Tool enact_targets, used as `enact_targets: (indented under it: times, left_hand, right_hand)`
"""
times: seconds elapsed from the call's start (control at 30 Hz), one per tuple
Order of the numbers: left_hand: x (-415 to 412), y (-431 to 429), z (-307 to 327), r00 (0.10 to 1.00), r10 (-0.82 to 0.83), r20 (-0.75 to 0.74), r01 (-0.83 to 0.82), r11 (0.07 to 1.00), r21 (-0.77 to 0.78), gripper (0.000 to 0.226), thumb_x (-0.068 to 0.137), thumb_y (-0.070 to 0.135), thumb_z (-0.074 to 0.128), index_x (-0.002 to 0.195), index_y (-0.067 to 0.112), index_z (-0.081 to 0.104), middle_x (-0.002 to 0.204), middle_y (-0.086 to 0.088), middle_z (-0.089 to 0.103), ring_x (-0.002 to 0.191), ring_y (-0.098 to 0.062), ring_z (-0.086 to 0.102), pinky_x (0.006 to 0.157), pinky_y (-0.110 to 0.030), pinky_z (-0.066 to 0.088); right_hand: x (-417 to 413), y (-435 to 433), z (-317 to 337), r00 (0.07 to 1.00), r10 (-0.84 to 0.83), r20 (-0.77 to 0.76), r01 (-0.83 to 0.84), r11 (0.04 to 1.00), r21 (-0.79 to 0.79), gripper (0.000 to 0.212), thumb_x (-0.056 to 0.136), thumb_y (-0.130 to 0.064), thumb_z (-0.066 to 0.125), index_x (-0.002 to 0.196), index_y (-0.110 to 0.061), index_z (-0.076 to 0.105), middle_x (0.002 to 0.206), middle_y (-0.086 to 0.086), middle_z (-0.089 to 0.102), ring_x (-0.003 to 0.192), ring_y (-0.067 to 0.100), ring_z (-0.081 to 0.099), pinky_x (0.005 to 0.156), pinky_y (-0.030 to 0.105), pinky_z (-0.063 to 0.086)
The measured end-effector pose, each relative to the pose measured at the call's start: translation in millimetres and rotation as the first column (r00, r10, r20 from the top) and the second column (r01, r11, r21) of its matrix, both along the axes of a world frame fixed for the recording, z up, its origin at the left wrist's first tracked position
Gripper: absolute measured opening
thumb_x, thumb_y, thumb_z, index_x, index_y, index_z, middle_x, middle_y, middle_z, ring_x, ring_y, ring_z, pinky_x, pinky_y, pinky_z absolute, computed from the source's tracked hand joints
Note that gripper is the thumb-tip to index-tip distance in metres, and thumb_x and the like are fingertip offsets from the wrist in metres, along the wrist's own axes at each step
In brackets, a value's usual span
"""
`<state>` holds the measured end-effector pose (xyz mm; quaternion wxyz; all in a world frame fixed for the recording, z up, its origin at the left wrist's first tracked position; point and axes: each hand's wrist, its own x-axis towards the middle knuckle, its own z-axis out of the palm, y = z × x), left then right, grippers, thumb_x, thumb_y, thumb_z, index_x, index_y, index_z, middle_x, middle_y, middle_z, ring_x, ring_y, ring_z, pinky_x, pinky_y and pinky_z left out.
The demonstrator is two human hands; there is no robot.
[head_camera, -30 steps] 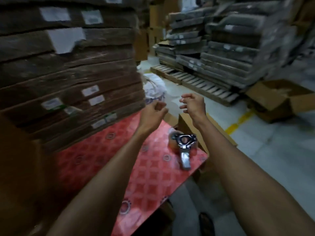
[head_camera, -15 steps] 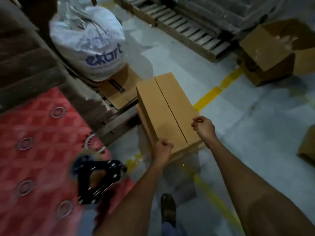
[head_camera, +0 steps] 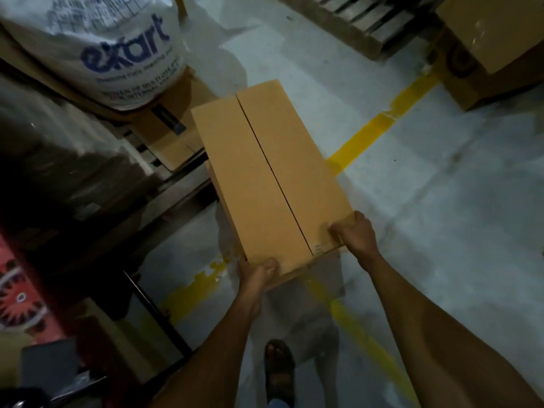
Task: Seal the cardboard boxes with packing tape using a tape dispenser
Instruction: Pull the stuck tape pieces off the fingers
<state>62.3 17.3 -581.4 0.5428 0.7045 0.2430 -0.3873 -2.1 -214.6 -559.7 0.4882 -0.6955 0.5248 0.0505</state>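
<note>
Cardboard: the box point(head_camera: 265, 178) lies across the yellow line point(head_camera: 374, 134), its seam untaped; a moment ago my fists only neared it; now my left hand point(head_camera: 259, 272) and right hand point(head_camera: 356, 234) curl round its near corners; taping waits, dispenser unseen.

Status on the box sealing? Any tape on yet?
Done: the long tan cardboard box has its top flaps folded shut, meeting at a centre seam. In hand: left hand and right hand grip the box's near corners. Left: the seam shows no tape, and neither hand holds a dispenser, so taping has not begun.
</note>
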Motion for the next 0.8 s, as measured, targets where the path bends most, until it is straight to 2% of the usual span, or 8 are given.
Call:
enact_targets:
  times: [0.07,0.13,0.27,0.37,0.53,0.67,0.73,0.8]
  left_hand:
    - [7,1,31,0.996,0.07,0.063,-0.068,0.997,-0.038,0.112,0.066,0.032,0.088,0.152,0.026,0.016,0.15,-0.002,0.04,0.124,-0.029,0.055,0.103,-0.05,0.05]
    - [22,3,67,0.982,0.106,0.155,-0.099,0.994,-0.051,0.093,0.075,0.025,0.087,0.145,0.017,0.026,0.14,-0.005,0.049,0.114,-0.027,0.059,0.099,-0.044,0.052]
    - [49,14,159,0.951,0.121,0.285,-0.111,0.993,-0.051,0.066,0.077,0.034,0.086,0.122,0.024,0.039,0.119,-0.002,0.058,0.105,-0.025,0.058,0.091,-0.04,0.049]
    - [58,30,237,0.925,0.175,0.338,-0.137,0.982,-0.132,0.067,0.077,0.033,0.086,0.123,0.029,0.037,0.116,0.002,0.057,0.109,-0.025,0.058,0.098,-0.049,0.05]
    - [63,90,384,0.843,0.214,0.494,-0.089,0.961,-0.263,0.097,0.064,0.04,0.091,0.142,0.027,0.034,0.129,0.0,0.059,0.117,-0.027,0.058,0.102,-0.053,0.049]
    - [48,179,494,0.719,0.235,0.654,-0.025,0.949,-0.314,0.089,0.064,0.035,0.092,0.136,0.022,0.041,0.12,-0.003,0.063,0.105,-0.023,0.063,0.093,-0.045,0.054]
    - [31,238,541,0.667,0.249,0.702,0.004,0.941,-0.337,0.084,0.069,0.029,0.09,0.136,0.018,0.04,0.116,-0.004,0.063,0.098,-0.018,0.063,0.08,-0.035,0.055]
    - [9,306,577,0.614,0.254,0.747,0.017,0.942,-0.334,0.082,0.066,0.032,0.091,0.132,0.021,0.042,0.115,-0.001,0.063,0.098,-0.016,0.063,0.084,-0.036,0.055]
  right_hand:
    - [3,4,20,0.995,-0.014,0.095,0.014,1.0,-0.001,0.083,0.066,-0.055,0.08,0.135,-0.022,0.047,0.131,0.006,0.054,0.116,0.03,0.057,0.097,0.05,0.053]
    - [15,8,58,0.979,-0.047,0.201,0.044,0.999,0.015,0.074,0.072,-0.049,0.081,0.135,-0.029,0.047,0.129,0.001,0.054,0.114,0.026,0.056,0.097,0.049,0.053]
    - [41,15,155,0.943,-0.087,0.322,0.091,0.996,0.002,0.066,0.074,-0.046,0.08,0.133,-0.036,0.052,0.118,-0.006,0.058,0.11,0.026,0.058,0.094,0.056,0.054]
    - [46,35,234,0.913,-0.062,0.403,0.099,0.993,-0.07,0.069,0.072,-0.05,0.08,0.135,-0.038,0.053,0.119,-0.008,0.057,0.113,0.025,0.056,0.094,0.056,0.054]
    - [37,95,377,0.816,-0.029,0.577,0.137,0.98,-0.145,0.082,0.061,-0.066,0.075,0.136,-0.042,0.051,0.136,-0.002,0.057,0.121,0.028,0.055,0.094,0.056,0.054]
    - [10,187,483,0.684,0.028,0.729,0.153,0.972,-0.181,0.06,0.073,-0.051,0.078,0.128,-0.042,0.057,0.112,-0.008,0.063,0.108,0.024,0.061,0.089,0.055,0.056]
    - [-7,247,525,0.611,0.066,0.789,0.152,0.968,-0.199,0.053,0.079,-0.042,0.077,0.128,-0.04,0.057,0.11,-0.009,0.063,0.105,0.021,0.062,0.089,0.055,0.056]
    - [-25,310,552,0.552,0.088,0.829,0.141,0.97,-0.197,0.054,0.079,-0.041,0.077,0.129,-0.041,0.056,0.112,-0.009,0.064,0.105,0.02,0.063,0.088,0.054,0.058]
